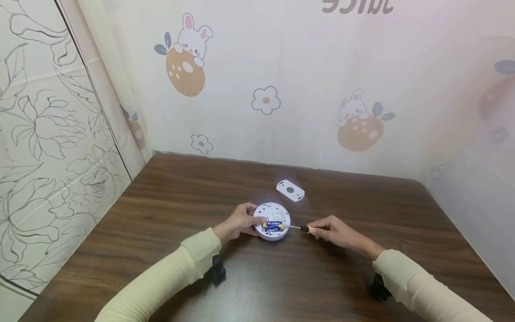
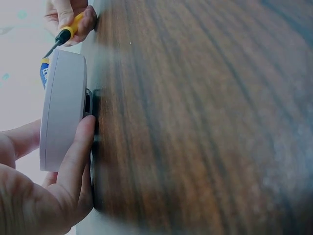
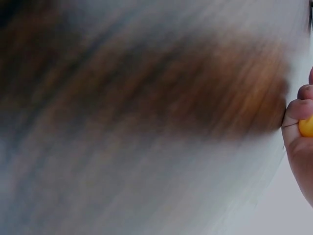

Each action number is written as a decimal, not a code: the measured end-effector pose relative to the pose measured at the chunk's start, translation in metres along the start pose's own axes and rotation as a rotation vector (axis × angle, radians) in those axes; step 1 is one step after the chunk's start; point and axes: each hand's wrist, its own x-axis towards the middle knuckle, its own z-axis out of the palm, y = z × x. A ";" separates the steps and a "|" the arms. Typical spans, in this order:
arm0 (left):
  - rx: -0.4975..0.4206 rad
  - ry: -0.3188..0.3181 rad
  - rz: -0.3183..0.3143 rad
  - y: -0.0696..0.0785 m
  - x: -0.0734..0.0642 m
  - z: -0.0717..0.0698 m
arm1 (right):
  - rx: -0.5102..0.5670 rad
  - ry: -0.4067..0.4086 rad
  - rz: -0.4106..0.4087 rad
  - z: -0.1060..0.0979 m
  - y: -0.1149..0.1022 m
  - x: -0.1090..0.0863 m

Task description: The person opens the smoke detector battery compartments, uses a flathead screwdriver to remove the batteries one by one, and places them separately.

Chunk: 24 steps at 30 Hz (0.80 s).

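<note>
Dark wood-grain tabletop [image 1: 249, 286] carries everything. The left hand [image 1: 241, 219] grips the round white device [image 1: 273, 214] by its edge, apparently bracing it against the screwdriver [image 1: 304, 228], whose yellow handle the right hand [image 1: 331, 230] grasps, tip at the blue-and-yellow battery [image 1: 273, 226]. Just beyond lies a white plate [image 1: 297, 193], seemingly placed to leave working room; farthest hangs a rabbit-print backdrop [image 1: 265, 53].

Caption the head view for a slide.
Left hand grips a round white device; right hand holds a screwdriver, tip at the device's blue battery.
</note>
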 end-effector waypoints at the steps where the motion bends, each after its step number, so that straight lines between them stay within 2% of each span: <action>1: 0.002 0.001 -0.001 0.000 0.000 0.000 | 0.000 0.001 -0.002 0.000 0.000 0.000; 15: 0.067 0.030 0.012 0.003 -0.005 0.004 | -0.012 0.037 -0.014 -0.004 -0.003 -0.004; 24: 0.118 0.056 0.012 0.001 -0.010 0.004 | -0.065 0.068 -0.040 -0.006 -0.003 -0.006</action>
